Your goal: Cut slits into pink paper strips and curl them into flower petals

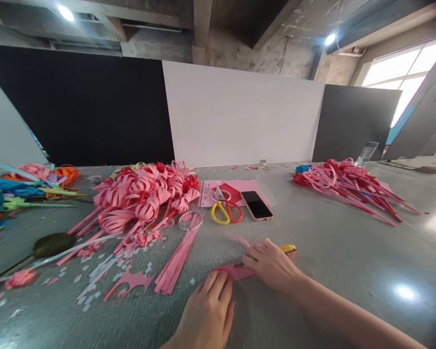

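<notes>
A pink piece of paper (237, 272) lies low on the table between my two hands. My left hand (210, 305) has its fingers closed together at the paper's left end. At the other end, my right hand (271, 264) bends its fingers over the paper and presses it down; its fingertips are partly hidden. A thin pink curl of paper (240, 238) rises just beyond the right fingers. Behind the right wrist, a yellow-handled utility knife (288, 249) shows in part. To the left, a fan of pink paper strips (177, 259) lies near a white ring (191, 221).
Scissors (221, 211) with yellow and red handles rest on pink sheets (254, 186) beside a phone (256, 205). Pink paper flowers (145, 194) pile up at left, more paper strips (349, 182) at right. Paper scraps (132, 281) litter the left side. A white panel (243, 116) stands behind.
</notes>
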Motion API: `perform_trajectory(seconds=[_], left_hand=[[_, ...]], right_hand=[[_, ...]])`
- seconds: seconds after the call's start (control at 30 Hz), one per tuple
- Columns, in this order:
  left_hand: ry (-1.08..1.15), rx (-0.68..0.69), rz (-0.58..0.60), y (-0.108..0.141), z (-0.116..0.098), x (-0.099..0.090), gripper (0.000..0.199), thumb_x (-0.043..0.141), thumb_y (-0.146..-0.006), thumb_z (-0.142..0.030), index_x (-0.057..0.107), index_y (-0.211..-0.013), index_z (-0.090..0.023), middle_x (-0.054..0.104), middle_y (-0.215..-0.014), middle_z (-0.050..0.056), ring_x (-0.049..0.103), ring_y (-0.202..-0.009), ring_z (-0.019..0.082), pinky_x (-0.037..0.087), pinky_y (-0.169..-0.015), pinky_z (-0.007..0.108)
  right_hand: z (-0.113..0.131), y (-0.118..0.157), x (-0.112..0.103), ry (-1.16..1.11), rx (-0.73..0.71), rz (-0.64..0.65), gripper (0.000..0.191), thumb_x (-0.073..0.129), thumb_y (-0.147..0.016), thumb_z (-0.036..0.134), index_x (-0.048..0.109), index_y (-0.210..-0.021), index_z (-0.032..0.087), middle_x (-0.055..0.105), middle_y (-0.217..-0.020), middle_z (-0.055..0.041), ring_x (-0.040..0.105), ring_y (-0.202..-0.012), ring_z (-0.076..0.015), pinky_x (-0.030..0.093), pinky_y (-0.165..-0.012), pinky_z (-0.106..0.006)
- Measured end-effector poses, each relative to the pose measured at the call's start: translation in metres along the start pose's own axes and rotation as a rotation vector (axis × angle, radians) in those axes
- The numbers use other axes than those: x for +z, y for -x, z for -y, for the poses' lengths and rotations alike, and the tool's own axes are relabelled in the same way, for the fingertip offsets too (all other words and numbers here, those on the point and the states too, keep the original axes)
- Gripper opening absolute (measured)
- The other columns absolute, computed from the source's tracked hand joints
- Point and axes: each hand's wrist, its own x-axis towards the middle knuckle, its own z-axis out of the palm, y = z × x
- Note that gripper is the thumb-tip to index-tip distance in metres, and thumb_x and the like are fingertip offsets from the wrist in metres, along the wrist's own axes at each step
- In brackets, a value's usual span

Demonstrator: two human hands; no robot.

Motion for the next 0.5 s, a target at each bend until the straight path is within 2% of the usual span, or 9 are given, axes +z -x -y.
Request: perform_trajectory(seconds=[0.5], left_hand=[[-0.035, 0.011, 0.079, -0.0025, -0.0011, -0.0045, 0.033, 0.042, -0.079, -0.017, 0.052, -0.110, -0.011, 0.058, -0.110, 0.010, 0.051, -0.102, 0.024, 0.050, -0.080, 0.034]], right_hand=[[-0.0057, 0.0042, -0.0010, -0.010, -0.002, 0.031, 0.013, 0.039, -0.082, 0.011, 0.048, -0.081, 0.020, 0.058, -0.078, -0.0002, 0.048, -0.065, -0.0147, 0.024, -0.061, -0.030]])
